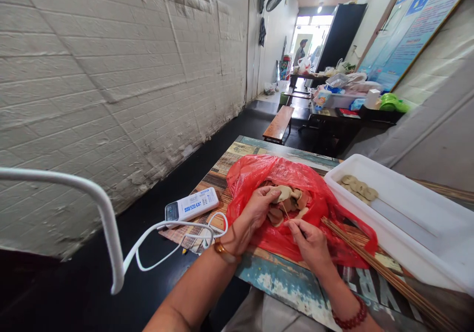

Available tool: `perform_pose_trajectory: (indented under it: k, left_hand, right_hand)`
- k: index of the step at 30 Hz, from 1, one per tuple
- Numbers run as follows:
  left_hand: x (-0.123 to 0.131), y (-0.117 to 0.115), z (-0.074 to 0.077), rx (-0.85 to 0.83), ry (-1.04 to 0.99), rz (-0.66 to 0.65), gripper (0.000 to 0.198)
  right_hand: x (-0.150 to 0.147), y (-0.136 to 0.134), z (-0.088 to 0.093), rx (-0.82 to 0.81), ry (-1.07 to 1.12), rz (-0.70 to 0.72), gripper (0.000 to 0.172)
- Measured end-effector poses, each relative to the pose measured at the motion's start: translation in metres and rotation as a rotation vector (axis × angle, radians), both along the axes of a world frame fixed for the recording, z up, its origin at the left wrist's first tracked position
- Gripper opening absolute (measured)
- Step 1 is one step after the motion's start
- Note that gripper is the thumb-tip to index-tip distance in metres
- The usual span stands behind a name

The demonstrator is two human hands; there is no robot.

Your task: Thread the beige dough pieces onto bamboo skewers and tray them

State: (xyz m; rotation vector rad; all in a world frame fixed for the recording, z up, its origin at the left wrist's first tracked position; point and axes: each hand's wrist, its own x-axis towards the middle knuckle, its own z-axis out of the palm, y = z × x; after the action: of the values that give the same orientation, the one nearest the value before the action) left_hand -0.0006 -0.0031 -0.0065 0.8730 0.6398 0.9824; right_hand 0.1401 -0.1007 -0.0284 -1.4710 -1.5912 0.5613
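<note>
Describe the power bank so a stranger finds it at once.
Find the patterned wooden table, then the red plastic bag at its middle. Left of the bag, by the table's edge, lies the power bank: a flat white block with blue lettering and a looped white cable, unlike the large white tub on the right.

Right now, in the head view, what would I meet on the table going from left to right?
In order: white device with blue print → left hand holding a beige slice → right hand pinching a thin skewer → white tray. The red bag spans both hands, so it is left out.
</note>
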Motion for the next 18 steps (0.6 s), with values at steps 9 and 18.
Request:
perform_pose_trajectory:
  k: [9,18]
  left_hand:
    - [0.0027,-0.0041,-0.0032,0.036,0.088,0.007,0.035]
    - [0.0088,-0.0074,-0.0057,-0.005,0.129,-0.082,0.040]
  right_hand:
    - [-0.0001,0.0011,-0.0024,0.030,-0.013,-0.015,0.033]
    - [-0.0001,0.0022,0.0017,0.020,-0.016,-0.045,0.035]
